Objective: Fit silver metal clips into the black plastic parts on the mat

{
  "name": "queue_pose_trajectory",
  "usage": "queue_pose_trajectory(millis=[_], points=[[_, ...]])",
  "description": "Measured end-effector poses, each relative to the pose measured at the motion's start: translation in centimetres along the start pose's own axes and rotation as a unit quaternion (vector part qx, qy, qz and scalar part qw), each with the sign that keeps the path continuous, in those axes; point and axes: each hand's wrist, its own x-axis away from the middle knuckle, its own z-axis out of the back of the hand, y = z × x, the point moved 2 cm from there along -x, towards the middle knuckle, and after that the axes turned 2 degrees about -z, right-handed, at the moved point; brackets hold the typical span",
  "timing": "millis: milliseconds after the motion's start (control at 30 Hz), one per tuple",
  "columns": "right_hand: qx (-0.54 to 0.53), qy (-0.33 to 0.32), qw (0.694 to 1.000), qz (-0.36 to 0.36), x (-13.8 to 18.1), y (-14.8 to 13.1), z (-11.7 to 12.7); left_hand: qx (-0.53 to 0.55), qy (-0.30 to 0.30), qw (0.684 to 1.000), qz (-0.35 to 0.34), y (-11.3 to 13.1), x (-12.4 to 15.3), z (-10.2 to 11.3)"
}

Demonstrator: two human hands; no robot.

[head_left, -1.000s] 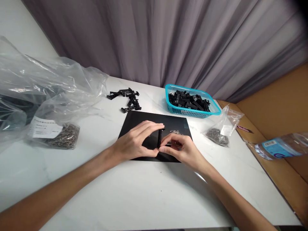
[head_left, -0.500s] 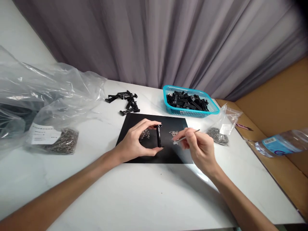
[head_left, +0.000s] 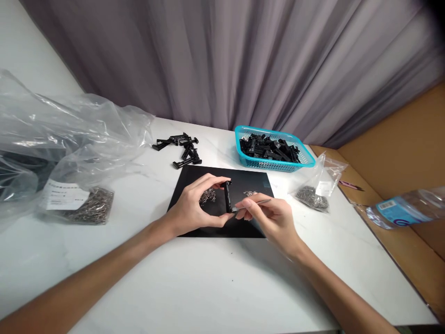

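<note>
My left hand (head_left: 200, 202) grips a long black plastic part (head_left: 227, 195) by its two ends, between thumb and fingers, above a black mat (head_left: 189, 178). In my right hand (head_left: 266, 213) is a pair of slim metal tweezers (head_left: 261, 202), pinched between thumb and fingers. Their tip is at the near end of the black plastic part; whether it holds something small there I cannot make out. Two little piles of metal pieces lie on the mat: one pile (head_left: 207, 196) behind my left hand, another pile (head_left: 249, 193) just beyond my right fingers.
A blue basket (head_left: 278, 164) full of black parts stands at the back. More black parts (head_left: 187, 150) lie left of it. Clear bags of metal pieces rest at left (head_left: 93, 206) and right (head_left: 313, 197). A plastic bottle (head_left: 399, 211) lies at the right.
My right hand has moved left with the tweezers, from beside the right pile to the near end of the black part. My left hand stays nearly still.
</note>
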Motion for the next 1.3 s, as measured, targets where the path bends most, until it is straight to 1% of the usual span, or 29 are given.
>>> queue_pose_trajectory(millis=[100,233,300,433,567,667,800,967,1300], points=[[-0.006,0.001,1.000,-0.008,0.1,0.3,-0.3,-0.003,0.015,1.000,0.003,0.0,0.0,0.0],[-0.030,0.073,0.997,-0.015,-0.1,0.4,0.0,-0.002,0.015,1.000,-0.002,0.1,-0.1,0.0],[-0.055,0.092,0.994,-0.024,-0.2,0.3,0.1,-0.005,0.016,1.000,-0.005,0.2,-0.2,0.0],[-0.092,0.071,0.992,-0.042,-0.3,0.2,0.1,-0.009,0.014,1.000,-0.003,0.1,-0.2,0.0],[-0.091,0.050,0.993,-0.054,-0.2,0.4,-0.1,-0.016,0.011,1.000,0.002,0.1,-0.1,0.0],[-0.091,0.042,0.993,-0.059,0.0,0.4,-0.2,-0.020,0.021,1.000,0.008,0.3,-0.1,0.1],[-0.067,0.026,0.996,-0.048,0.2,0.1,-0.1,-0.034,0.040,0.998,0.016,0.7,-0.1,0.2],[-0.042,0.004,0.999,-0.020,0.3,-0.5,-0.1,-0.040,0.046,0.998,0.021,1.1,0.0,0.4],[-0.030,-0.013,0.999,-0.037,0.6,-0.4,-0.4,-0.045,0.042,0.998,0.011,0.9,0.0,0.3]])
